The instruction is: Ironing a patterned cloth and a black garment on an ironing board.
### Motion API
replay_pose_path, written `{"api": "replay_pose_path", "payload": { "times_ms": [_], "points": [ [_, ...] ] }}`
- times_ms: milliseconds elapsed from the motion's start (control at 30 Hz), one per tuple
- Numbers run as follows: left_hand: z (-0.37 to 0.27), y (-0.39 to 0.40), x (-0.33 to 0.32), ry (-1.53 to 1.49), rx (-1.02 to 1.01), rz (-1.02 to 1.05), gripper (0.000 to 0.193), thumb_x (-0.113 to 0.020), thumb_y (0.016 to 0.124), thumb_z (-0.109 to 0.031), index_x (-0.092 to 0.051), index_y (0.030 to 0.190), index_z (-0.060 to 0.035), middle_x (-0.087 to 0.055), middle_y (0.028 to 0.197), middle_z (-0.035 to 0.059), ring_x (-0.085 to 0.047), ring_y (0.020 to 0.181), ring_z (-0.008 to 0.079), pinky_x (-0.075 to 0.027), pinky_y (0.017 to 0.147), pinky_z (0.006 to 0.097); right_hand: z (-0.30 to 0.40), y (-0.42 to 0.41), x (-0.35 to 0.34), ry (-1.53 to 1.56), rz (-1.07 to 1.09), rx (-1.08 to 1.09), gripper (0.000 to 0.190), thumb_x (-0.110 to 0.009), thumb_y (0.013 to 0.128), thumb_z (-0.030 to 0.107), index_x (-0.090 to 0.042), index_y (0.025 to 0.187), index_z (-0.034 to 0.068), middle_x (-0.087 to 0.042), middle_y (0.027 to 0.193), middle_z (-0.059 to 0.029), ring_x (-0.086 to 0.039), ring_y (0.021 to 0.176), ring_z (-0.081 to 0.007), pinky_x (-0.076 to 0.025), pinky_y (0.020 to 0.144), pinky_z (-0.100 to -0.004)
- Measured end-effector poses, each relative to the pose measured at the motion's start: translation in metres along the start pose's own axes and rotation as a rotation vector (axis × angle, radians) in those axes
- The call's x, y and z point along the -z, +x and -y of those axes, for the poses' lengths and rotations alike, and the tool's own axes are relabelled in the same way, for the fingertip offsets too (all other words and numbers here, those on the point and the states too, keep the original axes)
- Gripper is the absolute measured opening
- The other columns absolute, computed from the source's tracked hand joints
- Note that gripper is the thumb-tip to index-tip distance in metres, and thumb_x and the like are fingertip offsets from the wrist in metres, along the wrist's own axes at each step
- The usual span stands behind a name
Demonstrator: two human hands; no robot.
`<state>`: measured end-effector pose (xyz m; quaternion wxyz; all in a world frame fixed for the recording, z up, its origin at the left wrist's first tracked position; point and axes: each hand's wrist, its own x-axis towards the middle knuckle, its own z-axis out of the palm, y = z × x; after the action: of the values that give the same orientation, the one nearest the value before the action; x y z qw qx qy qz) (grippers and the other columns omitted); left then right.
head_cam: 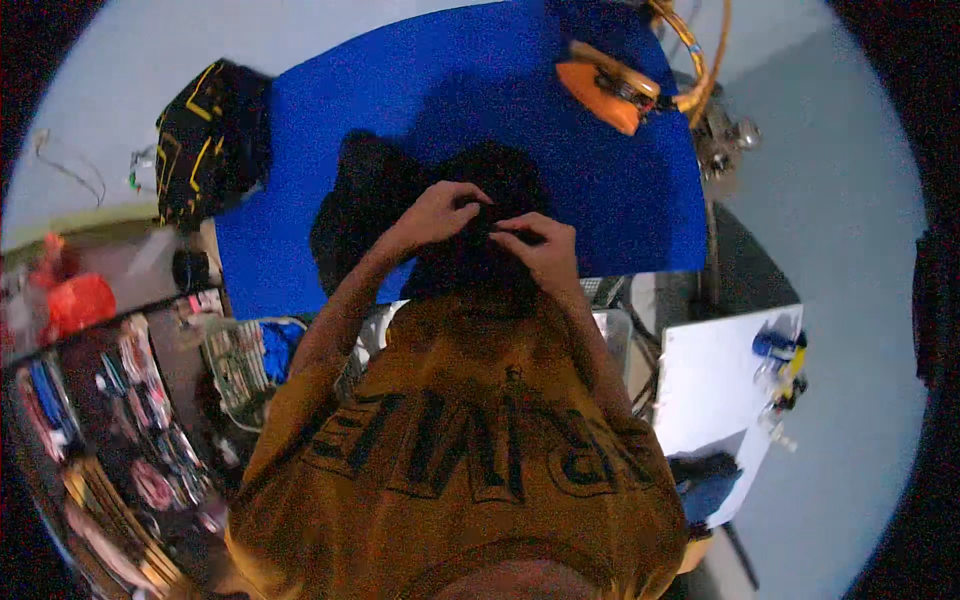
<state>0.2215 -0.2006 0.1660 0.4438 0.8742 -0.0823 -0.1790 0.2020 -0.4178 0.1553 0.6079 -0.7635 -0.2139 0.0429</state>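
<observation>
A piece of black fabric point(367, 195), apparently a garment, lies bunched over the blue-covered table point(330, 90) in front of me. My left hand point(441, 214) pinches a bit of the dark cloth between thumb and fingers. Close to its right, slightly nearer my body, my right hand point(544, 241) grips the same cloth with thumb and forefinger. The fingertips are a small gap apart. Folds and seams between them are too dark to make out.
An orange-soled iron point(607, 94) with a hose point(701, 60) rests at the table's far right. A black-and-yellow bundle point(214, 142) sits at the far left corner. Left of me are a plastic basket point(214, 367) and shelves of small goods point(142, 390); a white board point(712, 367) is at right.
</observation>
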Motion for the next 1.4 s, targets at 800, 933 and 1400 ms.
{"api": "replay_pose_path", "payload": {
  "times_ms": [800, 933, 1400],
  "points": [
    [-0.066, -0.043, -0.058, -0.707, 0.444, -0.969, 0.021, -0.067, 0.089, -0.021, -0.069, 0.095, -0.0005, -0.065, 0.084, -0.0011, -0.055, 0.077, 0.0063, -0.045, 0.071, 0.0239, 0.006, 0.085, 0.011, 0.101, 0.518, 0.140, 0.013, -0.073, 0.077, 0.010, -0.068, 0.088, 0.007, -0.066, 0.088, -0.0106, -0.065, 0.081, -0.0257, -0.051, 0.073, -0.0327],
    [-0.075, -0.035, -0.068, -0.661, 0.460, -1.038, 0.019, -0.067, 0.089, -0.018, -0.069, 0.094, 0.0001, -0.067, 0.085, 0.0022, -0.057, 0.079, 0.0072, -0.047, 0.073, 0.0259, -0.001, 0.090, 0.013, 0.107, 0.528, 0.125, 0.012, -0.074, 0.077, 0.009, -0.068, 0.087, 0.007, -0.066, 0.088, -0.0104, -0.064, 0.080, -0.0254, -0.050, 0.072, -0.0328],
    [-0.055, -0.021, -0.103, -0.804, 0.446, -0.954, 0.021, -0.070, 0.086, -0.020, -0.068, 0.092, 0.0005, -0.069, 0.089, 0.0073, -0.062, 0.082, 0.0130, -0.049, 0.074, 0.0297, -0.039, 0.083, 0.026, 0.064, 0.624, 0.124, 0.012, -0.072, 0.082, 0.011, -0.067, 0.091, 0.004, -0.064, 0.087, -0.0089, -0.062, 0.079, -0.0198, -0.047, 0.068, -0.0301]
  ]
}}
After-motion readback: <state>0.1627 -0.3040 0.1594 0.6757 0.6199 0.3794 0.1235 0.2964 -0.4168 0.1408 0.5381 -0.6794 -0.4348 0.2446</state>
